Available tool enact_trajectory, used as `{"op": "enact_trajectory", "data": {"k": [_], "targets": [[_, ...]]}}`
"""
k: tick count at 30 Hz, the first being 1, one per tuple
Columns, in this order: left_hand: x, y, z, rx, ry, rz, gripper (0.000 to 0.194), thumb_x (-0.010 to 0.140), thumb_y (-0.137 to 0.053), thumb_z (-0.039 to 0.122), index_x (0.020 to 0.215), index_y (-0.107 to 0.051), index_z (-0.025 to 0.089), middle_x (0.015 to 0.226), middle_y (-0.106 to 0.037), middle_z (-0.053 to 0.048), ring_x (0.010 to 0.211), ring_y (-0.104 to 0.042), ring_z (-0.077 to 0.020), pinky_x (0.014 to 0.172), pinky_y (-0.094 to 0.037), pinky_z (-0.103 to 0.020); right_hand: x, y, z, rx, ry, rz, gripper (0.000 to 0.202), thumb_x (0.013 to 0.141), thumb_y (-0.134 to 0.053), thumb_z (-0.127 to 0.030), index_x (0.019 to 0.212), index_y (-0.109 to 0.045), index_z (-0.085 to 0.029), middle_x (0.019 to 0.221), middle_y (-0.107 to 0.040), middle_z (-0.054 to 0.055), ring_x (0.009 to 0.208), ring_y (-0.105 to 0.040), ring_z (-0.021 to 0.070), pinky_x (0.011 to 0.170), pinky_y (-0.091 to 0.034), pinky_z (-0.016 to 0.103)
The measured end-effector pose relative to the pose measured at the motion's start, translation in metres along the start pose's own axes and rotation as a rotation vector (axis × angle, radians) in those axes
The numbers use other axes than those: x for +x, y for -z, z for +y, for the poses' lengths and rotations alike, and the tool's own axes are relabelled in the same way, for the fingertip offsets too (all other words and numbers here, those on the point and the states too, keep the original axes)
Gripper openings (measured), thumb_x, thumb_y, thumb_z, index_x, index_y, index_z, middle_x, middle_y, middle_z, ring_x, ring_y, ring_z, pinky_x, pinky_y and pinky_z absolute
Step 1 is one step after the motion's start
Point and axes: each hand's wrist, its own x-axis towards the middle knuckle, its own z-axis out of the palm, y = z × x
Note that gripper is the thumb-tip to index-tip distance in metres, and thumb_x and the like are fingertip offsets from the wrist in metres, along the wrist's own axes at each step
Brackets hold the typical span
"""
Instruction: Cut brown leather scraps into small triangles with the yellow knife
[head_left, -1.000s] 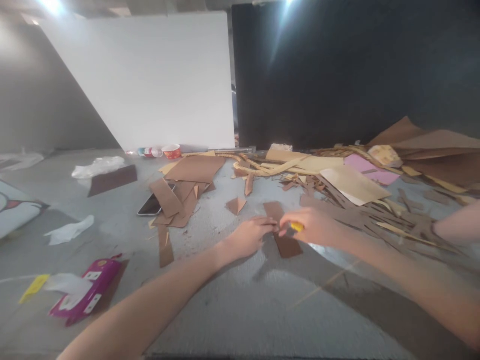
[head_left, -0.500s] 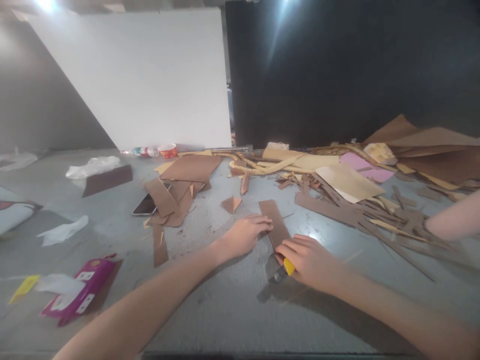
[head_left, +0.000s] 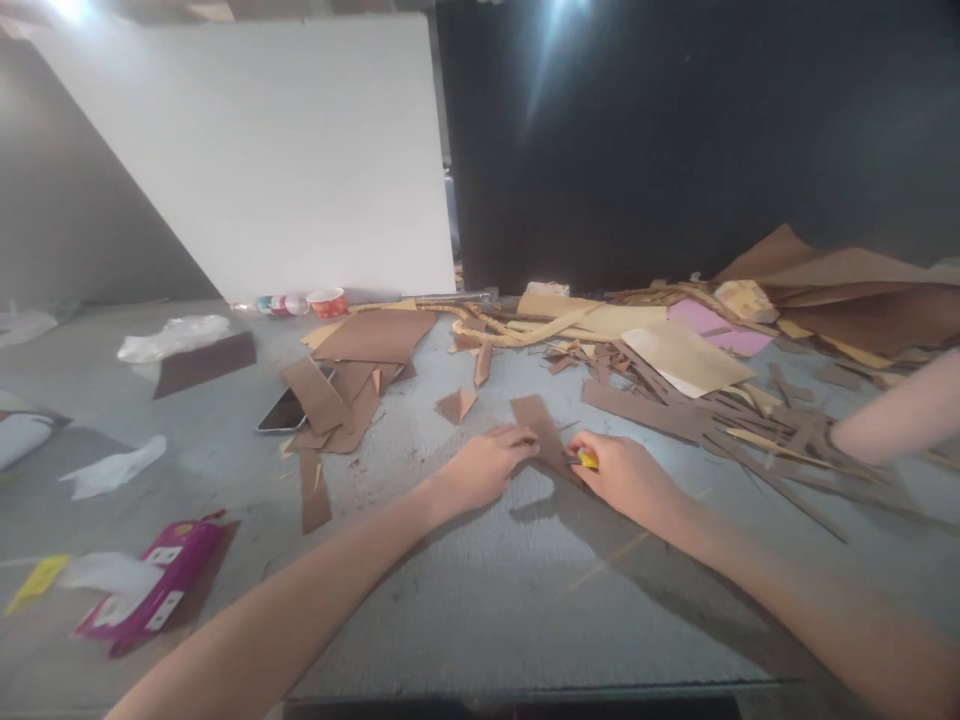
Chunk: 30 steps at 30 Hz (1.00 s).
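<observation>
A brown cardboard strip (head_left: 536,418) lies slantwise on the grey table in front of me. My left hand (head_left: 491,462) rests at its left edge, with the fingers laid out flat and their tips touching the strip. My right hand (head_left: 622,475) is closed round a yellow utility knife (head_left: 589,459), most of which the fingers hide. The knife's dark front end points left over the lower right part of the strip. Whether the blade touches the cardboard I cannot tell.
Cardboard offcuts (head_left: 675,400) and sheets pile up at the right, where another person's forearm (head_left: 892,415) reaches in. A phone (head_left: 285,410) lies partly under cardboard pieces. A purple tissue pack (head_left: 161,580) sits at the left. Large white (head_left: 300,150) and black panels (head_left: 675,150) stand behind.
My right hand has moved up along the strip with the knife, from its near end, and turned. The left hand stays at the strip's edge. The view has shifted slightly.
</observation>
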Motion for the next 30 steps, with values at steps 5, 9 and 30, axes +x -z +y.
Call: {"op": "enact_trajectory", "data": {"k": [5,9,30], "targets": [[-0.001,0.002,0.004,0.028,-0.033,-0.033,0.060,0.087,-0.045,-0.008,0.138,-0.063,0.019,0.146,-0.066,-0.012,0.134,-0.067,-0.0259,0.110,-0.058,-0.040,0.005,0.003,0.000,-0.035,-0.018,-0.053,0.012,0.095,-0.070,-0.025,0.105,-0.075,-0.026,0.099,-0.083,0.006,0.090,-0.078,0.0282,0.071,-0.047,0.033],[-0.002,0.005,0.004,0.046,-0.048,-0.068,0.071,0.087,-0.054,-0.004,0.152,-0.052,0.023,0.155,-0.061,-0.014,0.140,-0.064,-0.0289,0.111,-0.057,-0.042,0.006,0.002,0.001,-0.078,0.024,-0.051,0.014,0.095,-0.068,-0.022,0.106,-0.075,-0.025,0.099,-0.083,0.006,0.089,-0.078,0.0271,0.071,-0.047,0.033],[0.000,0.010,0.011,0.265,-0.155,-0.120,0.072,0.091,-0.059,0.000,0.157,-0.053,0.026,0.145,-0.061,-0.014,0.121,-0.068,-0.0276,0.099,-0.059,-0.040,0.003,0.043,0.029,-0.018,0.529,-0.237,0.024,0.080,-0.054,-0.005,0.085,-0.068,-0.023,0.078,-0.074,0.000,0.076,-0.067,0.0194,0.077,-0.039,0.031]]}}
